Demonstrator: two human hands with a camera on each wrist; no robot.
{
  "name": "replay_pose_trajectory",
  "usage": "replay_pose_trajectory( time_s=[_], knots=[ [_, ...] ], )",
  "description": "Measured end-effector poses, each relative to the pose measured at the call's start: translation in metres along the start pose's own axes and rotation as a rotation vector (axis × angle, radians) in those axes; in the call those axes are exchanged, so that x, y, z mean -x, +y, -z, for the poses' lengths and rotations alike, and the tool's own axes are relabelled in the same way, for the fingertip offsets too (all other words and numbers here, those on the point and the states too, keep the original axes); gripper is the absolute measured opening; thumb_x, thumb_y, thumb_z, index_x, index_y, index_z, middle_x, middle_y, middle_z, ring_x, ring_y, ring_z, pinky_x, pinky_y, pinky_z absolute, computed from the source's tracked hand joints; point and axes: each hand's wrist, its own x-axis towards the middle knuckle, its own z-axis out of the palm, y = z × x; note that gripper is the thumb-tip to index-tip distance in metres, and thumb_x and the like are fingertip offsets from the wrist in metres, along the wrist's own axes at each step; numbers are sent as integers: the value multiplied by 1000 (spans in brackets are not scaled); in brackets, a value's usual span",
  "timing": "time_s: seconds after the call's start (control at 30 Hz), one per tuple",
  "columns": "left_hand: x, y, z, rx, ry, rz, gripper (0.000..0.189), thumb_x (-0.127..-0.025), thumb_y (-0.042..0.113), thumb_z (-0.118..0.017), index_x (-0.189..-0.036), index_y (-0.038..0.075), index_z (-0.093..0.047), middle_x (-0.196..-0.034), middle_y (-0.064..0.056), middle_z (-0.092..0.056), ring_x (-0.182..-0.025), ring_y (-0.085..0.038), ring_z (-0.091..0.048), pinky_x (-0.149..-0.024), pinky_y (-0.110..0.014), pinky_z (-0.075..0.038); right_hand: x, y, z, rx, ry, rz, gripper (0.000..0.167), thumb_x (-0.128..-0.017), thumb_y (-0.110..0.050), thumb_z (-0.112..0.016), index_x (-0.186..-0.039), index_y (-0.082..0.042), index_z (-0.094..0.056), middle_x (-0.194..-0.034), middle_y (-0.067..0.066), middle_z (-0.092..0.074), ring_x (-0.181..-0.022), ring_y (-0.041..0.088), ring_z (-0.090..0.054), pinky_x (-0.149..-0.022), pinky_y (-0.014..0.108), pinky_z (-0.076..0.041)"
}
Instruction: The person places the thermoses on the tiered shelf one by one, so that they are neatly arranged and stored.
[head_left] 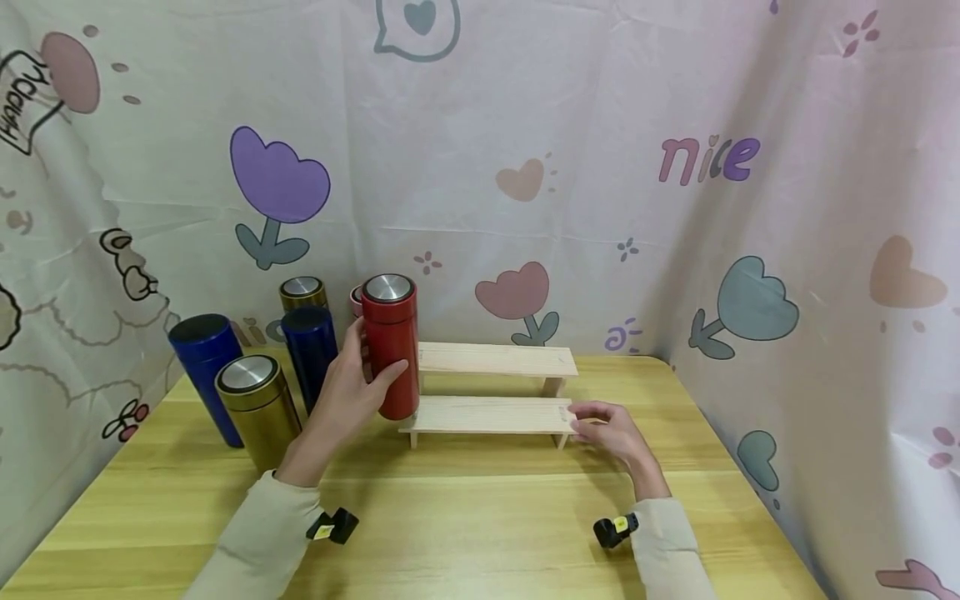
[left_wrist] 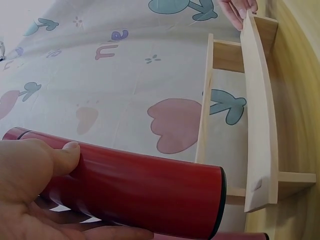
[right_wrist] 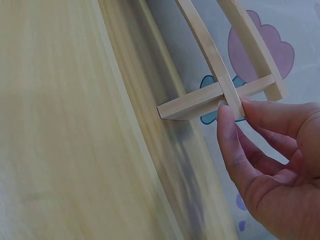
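My left hand [head_left: 348, 392] grips a red thermos flask [head_left: 395, 350] with a silver-topped lid, upright in the head view beside the left end of a two-step wooden rack [head_left: 487, 414]. In the left wrist view the thumb lies along the red flask [left_wrist: 145, 185], with its black-rimmed base toward the rack [left_wrist: 260, 115]. At the rack's other end, my right hand [head_left: 611, 433] pinches the right edge of the lower board between thumb and fingers. The right wrist view shows those fingertips on the board's end [right_wrist: 232, 100].
Left of the rack stand two blue flasks [head_left: 206, 367] and two gold flasks [head_left: 258, 408]. A pink flask [head_left: 356, 300] is mostly hidden behind the red one. A printed curtain [head_left: 465, 167] hangs behind and beside the wooden table [head_left: 480, 517].
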Motion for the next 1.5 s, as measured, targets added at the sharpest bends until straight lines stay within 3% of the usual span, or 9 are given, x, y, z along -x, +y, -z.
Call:
replay_pose_trajectory(
  time_s=[0.27,0.73,1.0,1.5],
  knots=[
    [-9,5,-5,3,-15,23,82,-100,11,-66,-164,10,-14,-156,-23,-45,-141,-43,-50,-117,-60,-42,0,-1,-2,-3,-5,0,38,-95,4,-67,-132,13,-60,-126,28,-63,-87,14,-69,-84,31,-65],
    [-29,17,-20,36,-37,-59,85,-99,12,-68,-165,12,-14,-154,-22,-48,-138,-44,-54,-110,-62,-48,1,0,-1,-3,21,-9,37,-94,4,-68,-130,12,-62,-124,26,-64,-85,15,-69,-79,27,-65],
    [-39,29,-31,31,-37,-108,81,-97,11,-72,-161,11,-23,-147,-20,-54,-131,-42,-60,-106,-61,-53,1,0,-2,-5,12,2,37,-94,5,-68,-129,14,-62,-124,28,-64,-85,15,-69,-79,27,-65],
    [-58,44,-59,116,-71,-139,79,-96,13,-73,-160,12,-26,-141,-16,-58,-125,-39,-64,-103,-59,-56,-1,1,-1,-7,8,-2,38,-94,4,-69,-130,13,-62,-125,28,-64,-86,16,-69,-81,31,-65]
  ],
)
